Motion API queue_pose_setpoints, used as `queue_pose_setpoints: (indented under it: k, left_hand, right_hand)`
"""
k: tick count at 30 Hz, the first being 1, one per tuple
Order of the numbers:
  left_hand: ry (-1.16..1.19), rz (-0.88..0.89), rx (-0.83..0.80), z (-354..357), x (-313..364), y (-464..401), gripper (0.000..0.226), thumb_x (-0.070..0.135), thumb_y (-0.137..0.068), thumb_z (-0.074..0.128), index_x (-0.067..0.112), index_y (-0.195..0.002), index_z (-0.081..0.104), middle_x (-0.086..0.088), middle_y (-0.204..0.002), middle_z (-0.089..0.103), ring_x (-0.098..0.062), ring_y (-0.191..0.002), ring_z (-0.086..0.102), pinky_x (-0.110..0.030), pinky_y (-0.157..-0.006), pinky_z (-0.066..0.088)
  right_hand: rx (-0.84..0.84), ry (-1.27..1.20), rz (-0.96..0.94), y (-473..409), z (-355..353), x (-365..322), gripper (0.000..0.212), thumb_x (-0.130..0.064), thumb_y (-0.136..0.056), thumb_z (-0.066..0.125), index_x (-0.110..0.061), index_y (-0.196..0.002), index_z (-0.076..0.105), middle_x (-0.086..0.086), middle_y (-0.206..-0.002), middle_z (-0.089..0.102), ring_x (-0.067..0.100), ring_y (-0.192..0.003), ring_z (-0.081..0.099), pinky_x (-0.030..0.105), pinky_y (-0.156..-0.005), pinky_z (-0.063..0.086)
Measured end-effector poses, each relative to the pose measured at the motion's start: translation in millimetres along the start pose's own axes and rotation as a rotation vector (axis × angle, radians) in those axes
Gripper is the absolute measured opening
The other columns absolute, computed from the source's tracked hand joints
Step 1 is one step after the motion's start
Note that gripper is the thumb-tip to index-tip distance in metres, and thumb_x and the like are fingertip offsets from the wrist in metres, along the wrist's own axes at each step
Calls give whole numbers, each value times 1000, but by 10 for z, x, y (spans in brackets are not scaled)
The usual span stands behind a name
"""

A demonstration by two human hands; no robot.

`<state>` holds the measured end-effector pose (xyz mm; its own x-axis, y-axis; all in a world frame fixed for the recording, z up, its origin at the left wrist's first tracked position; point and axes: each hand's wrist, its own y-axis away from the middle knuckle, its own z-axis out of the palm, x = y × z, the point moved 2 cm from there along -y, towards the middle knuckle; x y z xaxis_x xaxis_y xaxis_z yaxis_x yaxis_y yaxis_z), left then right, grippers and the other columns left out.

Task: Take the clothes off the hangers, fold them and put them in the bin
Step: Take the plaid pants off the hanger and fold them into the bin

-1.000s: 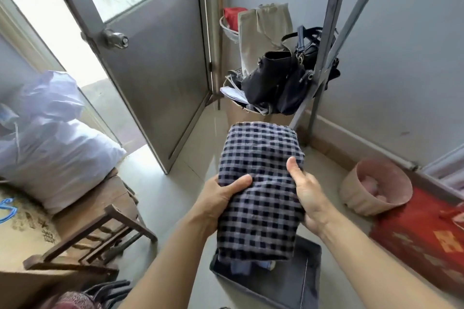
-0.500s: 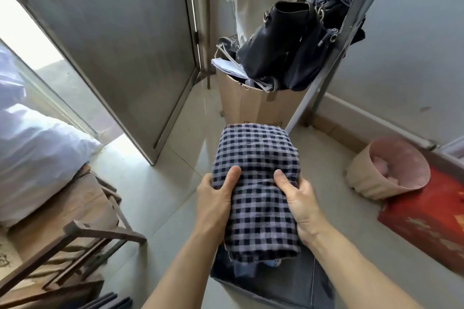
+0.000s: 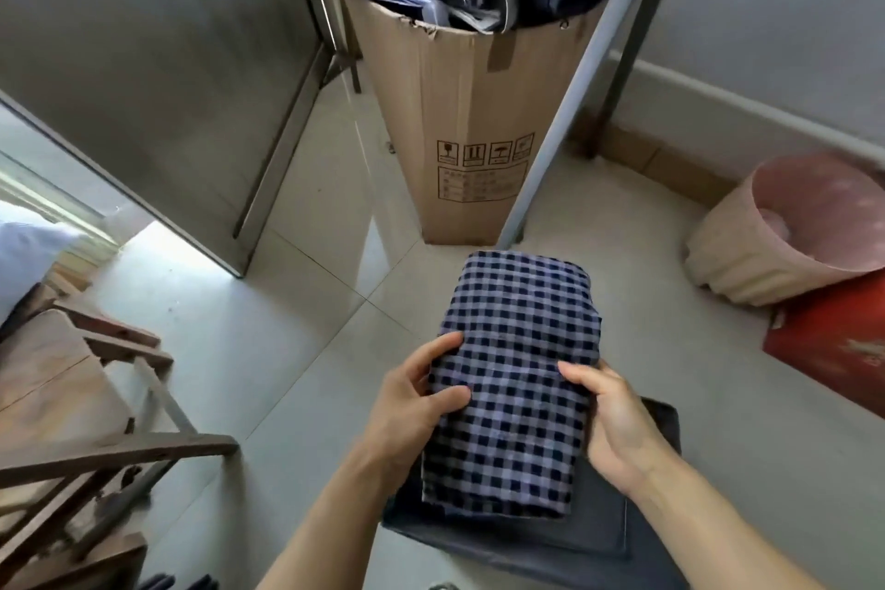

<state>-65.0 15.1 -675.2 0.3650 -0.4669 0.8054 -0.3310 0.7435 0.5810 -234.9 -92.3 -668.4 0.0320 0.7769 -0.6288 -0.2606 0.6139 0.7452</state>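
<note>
- The folded checked shirt [image 3: 517,378] is held flat in the air, directly over the dark bin [image 3: 598,537] on the floor; its near end overlaps the bin's opening, its far end reaches out past the bin's far edge.
- The left hand [image 3: 412,402] grips the shirt's left edge, thumb on top; the right hand [image 3: 613,417] grips the right edge the same way.
- Judged step: folding looks finished, and this is the placing stage.
- Next move calls for drawing the bundle back so it sits wholly over the bin, then lowering it level so the folds keep.
- Around: a tall cardboard box [image 3: 459,110] stands beyond, a pink basket [image 3: 785,235] at right, a wooden chair [image 3: 96,422] at left.
</note>
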Motion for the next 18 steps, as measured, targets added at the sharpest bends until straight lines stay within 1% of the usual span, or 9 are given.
queue_pose_setpoints:
  k: [2,4,6,8,11,15,18]
  left_hand:
    - [-52,-46,-16,90,-352,-134,57,-8,-83,67,33,-123,63,3,-127,62,-13,-108,66,-35,-94,56]
    - [-72,-97,-46,188,-741,-234,59,-9,-84,65,33,-125,61,4,-130,60,-12,-111,64,-33,-95,55]
    - [-74,-149,-74,283,-1072,-292,60,-10,-84,64,34,-126,61,5,-129,62,-11,-112,64,-32,-96,55]
    - [-67,-182,-73,343,-1351,-350,61,-13,-84,62,34,-123,62,6,-125,66,-10,-109,66,-32,-95,55]
    - [-70,-212,-61,409,-1744,-455,65,-18,-82,58,33,-122,63,6,-122,67,-7,-107,67,-28,-91,55]
    - [-119,-231,-88,487,-2194,-613,70,-21,-82,52,35,-124,59,7,-128,62,-3,-109,64,-23,-90,54]
    - [-165,-236,-129,615,-2461,-735,73,-20,-82,52,38,-127,57,7,-135,57,-4,-118,58,-25,-98,51]
  right_hand:
    - [70,-8,51,-162,-233,256,26,-3,-92,51,-18,-109,64,8,-107,72,27,-101,65,42,-76,52]
    - [127,-14,109,-301,-481,537,26,-3,-91,51,-19,-106,64,9,-106,70,29,-101,64,44,-77,51]
    - [179,-17,154,-413,-711,767,26,-2,-90,50,-19,-104,64,10,-103,69,30,-99,63,44,-75,50]
    - [207,-7,196,-520,-894,960,25,-1,-90,50,-18,-102,63,11,-103,68,31,-98,62,46,-76,49]
    - [225,4,252,-705,-1124,1225,25,0,-90,49,-18,-101,62,13,-108,66,33,-102,61,50,-84,49]
    - [250,12,301,-913,-1366,1478,27,2,-90,47,-19,-101,61,14,-113,64,34,-106,59,53,-91,47]
    - [305,5,311,-1032,-1564,1581,29,2,-90,46,-22,-99,60,12,-111,63,34,-107,57,54,-91,46]
